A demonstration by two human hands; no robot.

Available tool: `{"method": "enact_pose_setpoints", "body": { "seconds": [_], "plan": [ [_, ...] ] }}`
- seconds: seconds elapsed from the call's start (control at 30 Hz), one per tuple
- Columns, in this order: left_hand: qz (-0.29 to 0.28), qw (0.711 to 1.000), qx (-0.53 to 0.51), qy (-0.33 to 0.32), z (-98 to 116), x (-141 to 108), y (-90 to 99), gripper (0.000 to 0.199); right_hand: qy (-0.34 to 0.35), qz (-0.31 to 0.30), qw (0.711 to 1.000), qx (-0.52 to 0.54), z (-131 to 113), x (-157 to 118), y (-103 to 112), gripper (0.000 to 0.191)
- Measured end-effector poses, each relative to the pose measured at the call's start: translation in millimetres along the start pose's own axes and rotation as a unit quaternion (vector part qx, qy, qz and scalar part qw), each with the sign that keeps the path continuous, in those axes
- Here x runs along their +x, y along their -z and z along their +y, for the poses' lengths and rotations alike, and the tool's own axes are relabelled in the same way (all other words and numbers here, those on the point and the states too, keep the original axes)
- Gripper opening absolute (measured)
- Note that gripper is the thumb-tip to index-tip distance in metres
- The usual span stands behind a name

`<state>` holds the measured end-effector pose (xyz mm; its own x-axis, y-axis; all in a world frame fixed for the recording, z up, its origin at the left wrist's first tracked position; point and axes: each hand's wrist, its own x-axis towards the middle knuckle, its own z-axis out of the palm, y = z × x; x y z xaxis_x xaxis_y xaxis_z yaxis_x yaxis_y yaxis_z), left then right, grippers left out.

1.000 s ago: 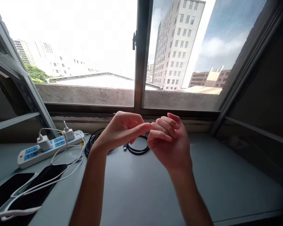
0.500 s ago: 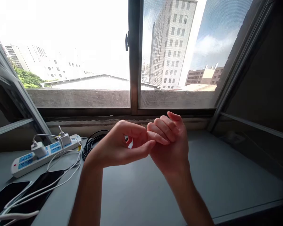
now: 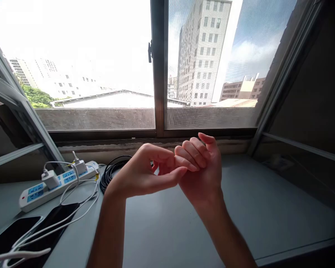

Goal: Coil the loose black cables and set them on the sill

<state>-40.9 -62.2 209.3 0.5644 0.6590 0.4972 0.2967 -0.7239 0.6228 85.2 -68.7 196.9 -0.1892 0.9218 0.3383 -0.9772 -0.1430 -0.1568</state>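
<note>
My left hand (image 3: 145, 171) reaches in from the left, its thumb and fingers closed on the little finger of my right hand. My right hand (image 3: 199, 169) is held palm towards me, fingers curled into a loose fist and the thumb raised at the top. Nothing shows inside the right hand's curled fingers. Both hands are in the air above the grey desk (image 3: 167, 234), touching each other in the middle of the view. The left fingertips are partly hidden behind its thumb and the right hand.
To the left lies a white power strip (image 3: 58, 186) with chargers and white cables. Two dark phones (image 3: 53, 223) rest nearer me under the cables. A coil of black cable (image 3: 108, 175) sits behind my left wrist. A framed window (image 3: 159, 74) rises beyond the desk.
The view has shifted slightly, so the desk items appear a little further right. The left thumb has slid slightly right against the right hand; the grip is otherwise the same.
</note>
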Motion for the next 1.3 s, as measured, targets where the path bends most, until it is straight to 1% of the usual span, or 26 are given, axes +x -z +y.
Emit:
{"method": "enact_pose_setpoints", "body": {
  "seconds": [0.1, 0.17, 0.23, 0.27, 0.3, 0.33, 0.37, 0.4, 0.43, 0.47, 0.5, 0.53, 0.57, 0.63, 0.7, 0.77, 0.83, 0.93, 1.07, 1.23, 1.3],
  "plan": [
    [-0.020, 1.000, -0.004, 0.006, 0, 0, 2.2, 0.025, -0.005, 0.004, 1.000, 0.009, -1, 0, 1, 0.044],
    [-0.040, 0.999, -0.017, 0.023, -4, 2, 5.4, 0.030, -0.011, 0.008, 1.000, 0.020, -2, 1, 1, 0.043],
    [-0.045, 0.997, -0.041, 0.050, -16, 6, 9.5, 0.037, -0.016, 0.011, 0.999, 0.035, -4, 1, 2, 0.043],
    [-0.038, 0.996, -0.054, 0.066, -27, 8, 11.7, 0.039, -0.019, 0.012, 0.999, 0.041, -4, 1, 2, 0.043],
    [-0.022, 0.995, -0.056, 0.085, -40, 11, 13.8, 0.042, -0.020, 0.011, 0.999, 0.046, -5, 1, 2, 0.043],
    [0.007, 0.993, -0.041, 0.106, -57, 13, 16.1, 0.044, -0.022, 0.010, 0.998, 0.049, -7, 1, 2, 0.043],
    [0.030, 0.990, -0.015, 0.138, -76, 15, 18.4, 0.043, -0.025, 0.006, 0.998, 0.051, -8, 0, 2, 0.043],
    [0.050, 0.980, 0.022, 0.192, -96, 15, 20.8, 0.043, -0.028, 0.000, 0.998, 0.050, -9, 0, 2, 0.043],
    [0.065, 0.958, 0.071, 0.271, -117, 15, 23.3, 0.043, -0.030, -0.007, 0.998, 0.049, -11, -1, 2, 0.043],
    [0.067, 0.924, 0.131, 0.353, -137, 12, 25.8, 0.043, -0.030, -0.017, 0.998, 0.047, -13, -2, 2, 0.043],
    [0.056, 0.887, 0.176, 0.423, -155, 9, 28.1, 0.040, -0.029, -0.030, 0.998, 0.043, -16, -3, 2, 0.043],
    [0.051, 0.873, 0.183, 0.450, -170, 5, 29.9, 0.035, -0.027, -0.043, 0.998, 0.038, -18, -4, 2, 0.042],
    [0.049, 0.869, 0.180, 0.459, -183, 1, 31.1, 0.029, -0.025, -0.055, 0.998, 0.031, -21, -5, 2, 0.042],
    [0.059, 0.864, 0.176, 0.468, -202, -6, 30.9, 0.026, -0.019, -0.081, 0.996, 0.014, -25, -7, 2, 0.042],
    [0.079, 0.847, 0.193, 0.489, -214, -11, 27.3, 0.027, -0.012, -0.101, 0.995, -0.001, -29, -9, 2, 0.042],
    [0.096, 0.820, 0.217, 0.520, -223, -12, 21.6, 0.029, 0.000, -0.113, 0.993, -0.013, -31, -11, 1, 0.042],
    [0.108, 0.797, 0.232, 0.547, -231, -12, 15.1, 0.028, 0.009, -0.116, 0.993, -0.025, -32, -13, 1, 0.042],
    [0.128, 0.773, 0.245, 0.571, -242, -10, 7.4, 0.024, 0.012, -0.118, 0.992, -0.040, -33, -15, 0, 0.042],
    [0.157, 0.760, 0.260, 0.575, -249, -10, 0.3, 0.028, 0.007, -0.124, 0.991, -0.051, -32, -15, 0, 0.042],
    [0.203, 0.736, 0.286, 0.579, -254, -13, -11.1, 0.054, 0.002, -0.133, 0.989, -0.058, -33, -15, 0, 0.042],
    [0.209, 0.734, 0.282, 0.582, -255, -15, -14.5, 0.052, 0.003, -0.135, 0.989, -0.061, -33, -17, 0, 0.042]
  ]
}}
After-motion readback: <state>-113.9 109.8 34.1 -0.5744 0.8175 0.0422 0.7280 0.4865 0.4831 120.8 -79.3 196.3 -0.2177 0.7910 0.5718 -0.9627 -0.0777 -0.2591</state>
